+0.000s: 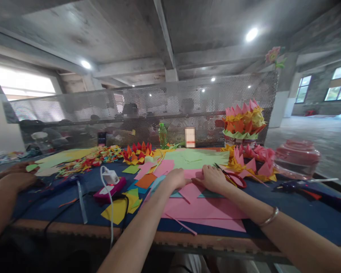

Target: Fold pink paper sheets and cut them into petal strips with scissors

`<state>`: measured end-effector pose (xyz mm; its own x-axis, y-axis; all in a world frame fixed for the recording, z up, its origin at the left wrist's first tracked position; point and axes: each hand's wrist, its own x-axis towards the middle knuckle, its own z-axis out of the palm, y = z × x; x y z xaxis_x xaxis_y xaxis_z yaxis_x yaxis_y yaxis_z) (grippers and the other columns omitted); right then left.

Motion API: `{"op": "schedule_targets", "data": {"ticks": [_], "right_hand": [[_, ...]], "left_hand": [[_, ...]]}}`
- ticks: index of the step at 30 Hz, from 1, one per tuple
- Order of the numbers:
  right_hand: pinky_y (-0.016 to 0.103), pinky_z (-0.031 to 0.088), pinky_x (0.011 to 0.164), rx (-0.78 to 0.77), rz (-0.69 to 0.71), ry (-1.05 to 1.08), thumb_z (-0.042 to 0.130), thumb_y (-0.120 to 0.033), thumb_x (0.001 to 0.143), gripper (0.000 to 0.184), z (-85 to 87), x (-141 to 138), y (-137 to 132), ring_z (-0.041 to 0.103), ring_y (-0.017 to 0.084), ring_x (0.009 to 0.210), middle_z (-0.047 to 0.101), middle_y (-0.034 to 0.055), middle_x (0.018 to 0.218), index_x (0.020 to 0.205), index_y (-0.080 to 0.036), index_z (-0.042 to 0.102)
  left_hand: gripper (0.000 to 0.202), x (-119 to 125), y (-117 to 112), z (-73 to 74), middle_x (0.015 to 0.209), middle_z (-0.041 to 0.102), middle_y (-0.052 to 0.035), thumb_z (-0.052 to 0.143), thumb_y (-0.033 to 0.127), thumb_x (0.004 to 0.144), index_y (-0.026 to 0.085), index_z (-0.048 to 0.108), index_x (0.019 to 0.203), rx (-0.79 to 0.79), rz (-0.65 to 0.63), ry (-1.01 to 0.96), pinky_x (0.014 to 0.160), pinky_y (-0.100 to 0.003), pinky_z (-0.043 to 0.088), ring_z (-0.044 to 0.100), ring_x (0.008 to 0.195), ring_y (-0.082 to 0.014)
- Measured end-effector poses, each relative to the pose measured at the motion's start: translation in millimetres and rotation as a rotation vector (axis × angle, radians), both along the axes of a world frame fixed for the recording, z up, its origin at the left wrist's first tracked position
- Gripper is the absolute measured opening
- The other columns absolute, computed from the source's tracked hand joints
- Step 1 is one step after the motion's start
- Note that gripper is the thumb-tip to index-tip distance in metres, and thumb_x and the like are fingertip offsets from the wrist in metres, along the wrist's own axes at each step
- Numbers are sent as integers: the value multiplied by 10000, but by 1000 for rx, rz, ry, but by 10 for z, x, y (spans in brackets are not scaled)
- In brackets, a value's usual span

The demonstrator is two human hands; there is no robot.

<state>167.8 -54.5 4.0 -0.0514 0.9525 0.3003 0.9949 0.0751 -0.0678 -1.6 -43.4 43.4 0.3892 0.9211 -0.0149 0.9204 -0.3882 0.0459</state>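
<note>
My left hand (pixel 176 178) is closed, its fingers bent down on a small pink paper sheet (pixel 191 194) with a corner pointing toward me. My right hand (pixel 213 179), a bangle on its wrist, has curled fingers at the far right edge of that sheet. The fingertips of both hands are partly hidden. Beneath lie larger pink sheets (pixel 207 209) and a blue sheet, with a pale green sheet (pixel 199 158) beyond. Open scissors with red handles (pixel 238 180) lie right beside my right hand.
At left, a co-worker's hand (pixel 24 176) is near a green paper piece. A magenta power strip (pixel 110 190) with a white plug and cables sits left of me. Folded-paper rings (pixel 252 161), a clear jar (pixel 297 159) and a glue gun (pixel 309 188) stand or lie rightward. A perforated panel (pixel 170 102) rises behind.
</note>
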Motion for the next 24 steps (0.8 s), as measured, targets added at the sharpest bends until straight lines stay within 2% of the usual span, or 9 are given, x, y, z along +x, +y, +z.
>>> {"op": "schedule_targets", "data": {"ticks": [5, 7, 11, 15, 20, 24], "right_hand": [[464, 326, 912, 48, -8, -7, 416, -717, 778, 675, -23, 95, 20, 543, 356, 1058, 608, 222, 1057, 1031, -105, 545], [471, 324, 912, 31, -17, 7, 456, -712, 755, 675, -7, 155, 39, 537, 358, 1063, 604, 222, 1067, 1043, -107, 538], [515, 350, 879, -113, -59, 52, 571, -708, 659, 722, 81, 302, 88, 521, 386, 1079, 572, 223, 1139, 1084, -126, 524], [532, 360, 878, -192, -17, 58, 609, -664, 650, 673, 157, 456, 117, 514, 378, 1095, 559, 206, 1182, 1077, -150, 535], [477, 402, 854, -272, 40, 52, 664, -581, 638, 658, 185, 603, 160, 523, 360, 1090, 560, 196, 1185, 1107, -140, 530], [359, 444, 792, -307, 101, 65, 707, -503, 623, 594, 173, 693, 234, 570, 307, 1025, 606, 152, 1100, 1073, -153, 539]], "left_hand": [[438, -57, 103, 32, 712, 691, -112, 540, 575, 741, 157, 671, 775, -108, 63, -13, 567, -257, 399, 638, 722, -226], [404, -98, 165, 36, 721, 691, -100, 586, 544, 712, 152, 673, 760, -151, 85, -4, 550, -253, 390, 626, 688, -210], [368, -208, 231, 56, 792, 688, -89, 615, 505, 690, 148, 664, 761, -174, 111, 19, 553, -249, 386, 613, 682, -193], [377, -321, 242, 92, 746, 661, -86, 625, 523, 676, 149, 636, 721, -188, 133, 37, 562, -255, 385, 599, 682, -196], [329, -430, 309, 121, 655, 616, -48, 678, 476, 650, 161, 583, 649, -285, 193, 24, 555, -256, 399, 561, 612, -170], [321, -542, 377, 112, 533, 557, -10, 735, 439, 593, 174, 553, 597, -325, 234, -19, 539, -262, 414, 535, 528, -161]]}}
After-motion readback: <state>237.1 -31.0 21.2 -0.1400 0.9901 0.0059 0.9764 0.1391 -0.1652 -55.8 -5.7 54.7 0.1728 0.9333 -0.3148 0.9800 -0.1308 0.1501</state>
